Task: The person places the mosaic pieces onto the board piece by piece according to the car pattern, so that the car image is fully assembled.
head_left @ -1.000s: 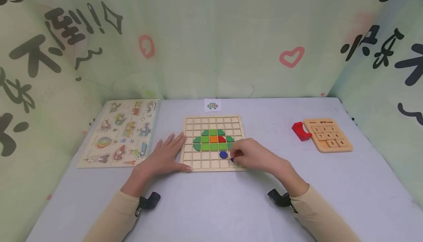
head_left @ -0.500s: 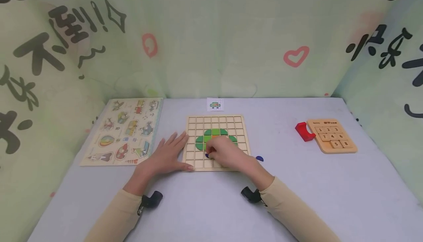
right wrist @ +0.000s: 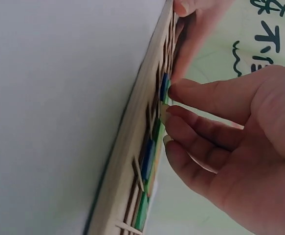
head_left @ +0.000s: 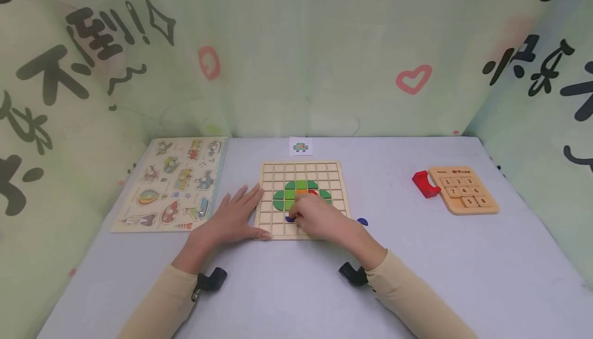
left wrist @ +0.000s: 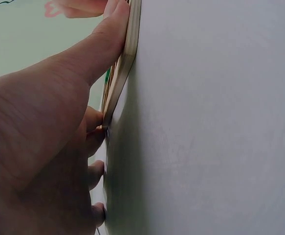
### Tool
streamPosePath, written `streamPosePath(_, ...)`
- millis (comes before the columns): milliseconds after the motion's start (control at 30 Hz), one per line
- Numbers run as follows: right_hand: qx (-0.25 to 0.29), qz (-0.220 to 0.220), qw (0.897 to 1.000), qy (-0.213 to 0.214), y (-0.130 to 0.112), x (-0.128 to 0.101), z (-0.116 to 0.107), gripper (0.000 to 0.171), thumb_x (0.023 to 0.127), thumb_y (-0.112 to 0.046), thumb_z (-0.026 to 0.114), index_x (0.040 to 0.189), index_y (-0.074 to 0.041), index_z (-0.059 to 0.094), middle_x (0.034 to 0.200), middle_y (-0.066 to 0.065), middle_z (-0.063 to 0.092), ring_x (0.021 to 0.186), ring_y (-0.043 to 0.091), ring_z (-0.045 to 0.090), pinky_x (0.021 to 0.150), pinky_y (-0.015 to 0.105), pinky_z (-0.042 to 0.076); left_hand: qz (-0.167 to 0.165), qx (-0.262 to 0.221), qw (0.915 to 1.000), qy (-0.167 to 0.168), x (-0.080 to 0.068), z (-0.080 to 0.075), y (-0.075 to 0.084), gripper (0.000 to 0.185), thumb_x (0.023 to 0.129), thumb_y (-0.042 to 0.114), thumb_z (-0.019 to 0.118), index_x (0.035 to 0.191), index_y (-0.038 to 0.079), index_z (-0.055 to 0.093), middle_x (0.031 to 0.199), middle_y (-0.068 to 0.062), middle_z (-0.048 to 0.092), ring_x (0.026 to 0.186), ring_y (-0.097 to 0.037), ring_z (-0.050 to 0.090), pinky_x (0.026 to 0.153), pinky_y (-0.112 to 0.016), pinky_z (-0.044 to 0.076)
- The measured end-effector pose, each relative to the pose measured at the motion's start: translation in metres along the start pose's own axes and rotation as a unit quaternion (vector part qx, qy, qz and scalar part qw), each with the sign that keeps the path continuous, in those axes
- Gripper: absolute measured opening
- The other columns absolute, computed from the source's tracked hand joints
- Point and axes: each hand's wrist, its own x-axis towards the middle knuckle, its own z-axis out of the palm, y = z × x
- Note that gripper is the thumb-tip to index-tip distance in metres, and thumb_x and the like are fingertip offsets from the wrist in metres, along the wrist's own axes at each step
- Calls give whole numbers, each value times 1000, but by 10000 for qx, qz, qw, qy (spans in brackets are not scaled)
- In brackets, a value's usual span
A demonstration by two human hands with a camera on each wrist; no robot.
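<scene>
On the board: the right hand [head_left: 319,219] has its fingers [right wrist: 201,95] curled down over a blue piece [head_left: 290,219], pressing it into a cell of the grid board [head_left: 303,169] just below the green shape [head_left: 282,198].
Grip: the fingertips pinch or press the blue piece; from the wrist view it sits edge-on at the board's surface, apparently not yet flush.
Left hand: the left hand [head_left: 231,218] lies flat with straight fingers, thumb along the board's near edge, holding nothing.
Doing it well: keep the board braced, square the piece to the cell walls, and press straight down rather than sliding.
Loose piece: another blue piece [head_left: 363,221] lies on the table [head_left: 417,267] just right of the board.
Around: picture puzzle [head_left: 173,184] to the left; pattern card [head_left: 300,146] behind the board; number board [head_left: 465,189] and red block [head_left: 424,183] well apart to the right.
In the way: the right hand hides the cells beneath it.
</scene>
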Motion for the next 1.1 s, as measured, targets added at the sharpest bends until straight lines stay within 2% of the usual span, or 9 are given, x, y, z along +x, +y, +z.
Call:
streamPosePath(100, 15, 41, 10000, 24, 2, -6, -10, 22, 90, 0, 63, 103, -9, 78, 101, 0, 71, 93, 12, 63, 85, 30, 55, 13, 25, 10000, 16, 1, 1, 0, 119, 72, 75, 70, 161, 15, 17, 169, -3, 11, 157, -35, 5, 122, -66, 8)
streamPosePath(333, -155, 398, 9990, 105, 25, -28, -32, 18, 90, -2, 64, 101, -9, 77, 93, -2, 70, 82, 14, 55, 74, 28, 49, 49, 83, 9999, 44, 1, 3, -1, 120, 72, 76, 68, 161, 15, 16, 169, -4, 11, 156, -36, 5, 122, -67, 9)
streamPosePath(500, -161, 955, 9953, 22, 51, -46, -44, 16, 87, -1, 64, 95, -9, 76, 86, 1, 68, 79, 16, 55, 69, 27, 48, 25, 51, 10000, 46, -1, -1, 2, 118, 73, 73, 70, 160, 14, 17, 169, -4, 12, 156, -35, 5, 122, -66, 8)
streamPosePath(733, -414, 1829, 9815, -388, 70, -64, -55, 7, 82, -3, 71, 87, -8, 72, 77, 3, 62, 71, 18, 53, 60, 27, 46, 21, 53, 10000, 20, -2, -3, 2, 118, 73, 72, 71, 160, 14, 17, 169, -5, 12, 156, -36, 5, 122, -67, 8)
streamPosePath(800, -488, 1903, 9792, -515, 72, -65, -54, 6, 81, -3, 73, 81, -9, 71, 73, 3, 61, 68, 18, 52, 59, 26, 45, 24, 46, 10000, 20, -1, -2, 1, 118, 73, 72, 71, 160, 14, 17, 169, -5, 12, 156, -36, 5, 122, -67, 8)
streamPosePath(933, -594, 1886, 9782, -634, 72, -65, -51, 16, 81, -2, 73, 70, -11, 65, 66, 2, 57, 63, 17, 50, 56, 26, 43, 21, 31, 10000, 16, 0, 1, -1, 118, 73, 73, 70, 160, 14, 17, 169, -4, 12, 156, -35, 4, 122, -67, 8)
streamPosePath(1100, -552, 1804, 9798, -668, 73, -65, -50, 18, 82, -2, 73, 71, -11, 63, 64, 3, 56, 63, 17, 50, 56, 26, 42, 29, -6, 10000, 19, 1, 1, -1, 120, 72, 74, 70, 160, 14, 16, 169, -4, 13, 157, -35, 4, 122, -67, 7)
